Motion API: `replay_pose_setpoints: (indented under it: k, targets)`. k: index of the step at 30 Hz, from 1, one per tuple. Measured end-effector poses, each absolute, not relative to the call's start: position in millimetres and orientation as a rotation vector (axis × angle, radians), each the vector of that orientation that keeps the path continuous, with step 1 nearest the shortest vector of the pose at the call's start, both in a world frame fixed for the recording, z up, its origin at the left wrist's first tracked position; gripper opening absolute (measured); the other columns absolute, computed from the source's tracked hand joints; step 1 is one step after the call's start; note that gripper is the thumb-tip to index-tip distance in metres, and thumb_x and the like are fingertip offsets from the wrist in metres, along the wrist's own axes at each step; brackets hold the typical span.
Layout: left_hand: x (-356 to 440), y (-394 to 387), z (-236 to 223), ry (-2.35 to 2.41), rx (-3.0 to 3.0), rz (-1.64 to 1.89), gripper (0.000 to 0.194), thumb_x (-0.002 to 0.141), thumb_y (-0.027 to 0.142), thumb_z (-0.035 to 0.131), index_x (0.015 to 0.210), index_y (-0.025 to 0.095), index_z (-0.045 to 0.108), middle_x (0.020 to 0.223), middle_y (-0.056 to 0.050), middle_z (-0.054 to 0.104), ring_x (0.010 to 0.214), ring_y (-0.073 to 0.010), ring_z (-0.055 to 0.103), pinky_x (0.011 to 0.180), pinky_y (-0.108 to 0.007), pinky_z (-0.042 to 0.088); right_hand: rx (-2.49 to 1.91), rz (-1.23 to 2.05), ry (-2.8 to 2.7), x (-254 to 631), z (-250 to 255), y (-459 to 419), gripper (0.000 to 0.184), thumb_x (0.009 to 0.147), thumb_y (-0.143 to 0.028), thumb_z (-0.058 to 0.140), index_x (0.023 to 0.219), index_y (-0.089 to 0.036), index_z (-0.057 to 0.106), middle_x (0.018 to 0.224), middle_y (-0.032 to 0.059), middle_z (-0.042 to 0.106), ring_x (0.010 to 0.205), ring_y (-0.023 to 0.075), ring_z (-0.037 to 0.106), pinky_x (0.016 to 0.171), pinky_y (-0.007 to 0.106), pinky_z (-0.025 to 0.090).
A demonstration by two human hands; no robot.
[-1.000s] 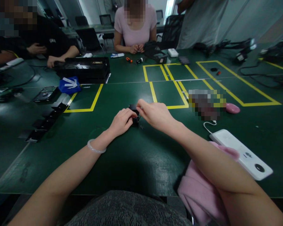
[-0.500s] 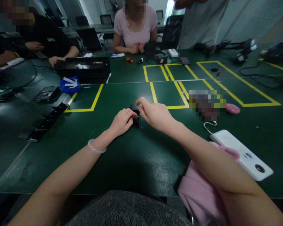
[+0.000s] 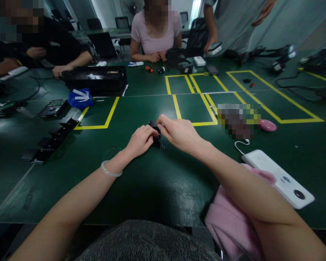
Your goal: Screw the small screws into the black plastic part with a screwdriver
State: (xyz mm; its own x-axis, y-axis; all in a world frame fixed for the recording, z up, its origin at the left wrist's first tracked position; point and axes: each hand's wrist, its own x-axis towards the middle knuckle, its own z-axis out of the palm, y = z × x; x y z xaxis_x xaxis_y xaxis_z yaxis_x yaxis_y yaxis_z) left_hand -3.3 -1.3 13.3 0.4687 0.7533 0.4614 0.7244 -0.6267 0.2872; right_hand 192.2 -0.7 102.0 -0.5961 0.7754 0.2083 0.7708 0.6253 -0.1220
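Observation:
A small black boxy part (image 3: 155, 132) stands on the green table (image 3: 157, 181) in front of me. My left hand (image 3: 140, 140) is curled round its left side and grips it. My right hand (image 3: 179, 133) comes in from the right, its fingertips pinched together at the part's top edge; what they pinch is too small to make out. A tiny dark screw-like bit (image 3: 163, 147) lies on the table just right of the part. A pale bangle (image 3: 111, 169) sits on my left wrist.
A white power bank (image 3: 278, 178) with a cable and a pink cloth (image 3: 230, 221) lie at my right. Black flat parts (image 3: 54, 139) line the left, with a blue bag (image 3: 80, 98) and black tray (image 3: 96, 79) beyond. Yellow tape squares (image 3: 195, 98) mark the middle. Other people sit and stand at the far side.
My hands have stayed on the black part, the right fingertips shifting slightly at its top. The standing person at the far side has lowered a hand holding a white object.

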Motion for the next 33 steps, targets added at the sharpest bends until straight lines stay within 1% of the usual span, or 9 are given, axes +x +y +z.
replay_pose_setpoints:
  k: [3, 9, 15, 21, 24, 28, 33]
  targets:
    - [-3.2, -1.4, 13.2, 1.351, 2.643, 0.862, 0.017, 0.091, 0.012, 0.043, 0.095, 0.019, 0.058, 0.094, -0.006, 0.064, 0.087, -0.0218, 0.056, 0.078, -0.036, 0.043, -1.292, -0.008, -2.615, 192.4, 101.6, 0.2, 0.041, 0.106, -0.044, 0.027, 0.112, -0.020, 0.060, 0.088, 0.0068, 0.076, 0.076, 0.0197, 0.067, 0.057, 0.029, 0.017]
    - [-3.6, -1.1, 12.8, 1.340, 2.649, 0.867, 0.017, 0.092, 0.013, 0.043, 0.096, 0.018, 0.058, 0.093, -0.006, 0.063, 0.087, -0.0223, 0.055, 0.078, -0.036, 0.043, -1.294, 0.026, -2.608, 191.7, 102.3, -0.3, 0.037, 0.106, -0.038, 0.029, 0.120, -0.020, 0.058, 0.089, 0.0063, 0.076, 0.075, 0.0195, 0.067, 0.056, 0.028, 0.019]
    - [-4.0, -0.6, 12.0, 1.333, 2.651, 0.867, 0.017, 0.093, 0.013, 0.043, 0.096, 0.018, 0.058, 0.095, -0.006, 0.064, 0.088, -0.0222, 0.056, 0.079, -0.037, 0.043, -1.286, -0.011, -2.631, 191.9, 102.6, -0.3, 0.041, 0.105, -0.043, 0.028, 0.112, -0.021, 0.061, 0.088, 0.0067, 0.075, 0.077, 0.0202, 0.067, 0.057, 0.029, 0.018]
    - [-3.7, -0.9, 13.6, 1.342, 2.641, 0.848, 0.016, 0.092, 0.013, 0.043, 0.095, 0.019, 0.058, 0.095, -0.007, 0.063, 0.089, -0.0227, 0.056, 0.080, -0.037, 0.044, -1.273, 0.045, -2.617, 191.4, 104.3, -2.4, 0.037, 0.105, -0.036, 0.029, 0.121, -0.020, 0.057, 0.089, 0.0064, 0.075, 0.075, 0.0190, 0.066, 0.057, 0.029, 0.020]
    - [-4.1, -0.8, 12.9, 1.338, 2.641, 0.852, 0.016, 0.092, 0.013, 0.043, 0.096, 0.019, 0.058, 0.095, -0.007, 0.063, 0.089, -0.0226, 0.055, 0.080, -0.037, 0.044, -1.234, 0.031, -2.606, 192.2, 103.8, -2.2, 0.037, 0.105, -0.036, 0.029, 0.118, -0.020, 0.059, 0.088, 0.0058, 0.075, 0.074, 0.0190, 0.066, 0.057, 0.029, 0.020]
    - [-4.1, -1.0, 12.4, 1.333, 2.634, 0.868, 0.017, 0.092, 0.013, 0.043, 0.095, 0.019, 0.058, 0.095, -0.006, 0.063, 0.088, -0.0221, 0.055, 0.079, -0.036, 0.044, -1.273, -0.016, -2.618, 191.5, 102.5, -0.6, 0.041, 0.105, -0.041, 0.028, 0.112, -0.020, 0.062, 0.087, 0.0067, 0.075, 0.074, 0.0201, 0.066, 0.057, 0.030, 0.018]
    - [-3.7, -1.3, 13.4, 1.342, 2.620, 0.855, 0.017, 0.091, 0.013, 0.043, 0.095, 0.019, 0.059, 0.095, -0.006, 0.063, 0.088, -0.0225, 0.055, 0.080, -0.037, 0.044, -1.274, 0.051, -2.595, 191.4, 102.1, -1.1, 0.038, 0.105, -0.037, 0.027, 0.120, -0.020, 0.057, 0.089, 0.0061, 0.075, 0.074, 0.0193, 0.065, 0.057, 0.029, 0.020]
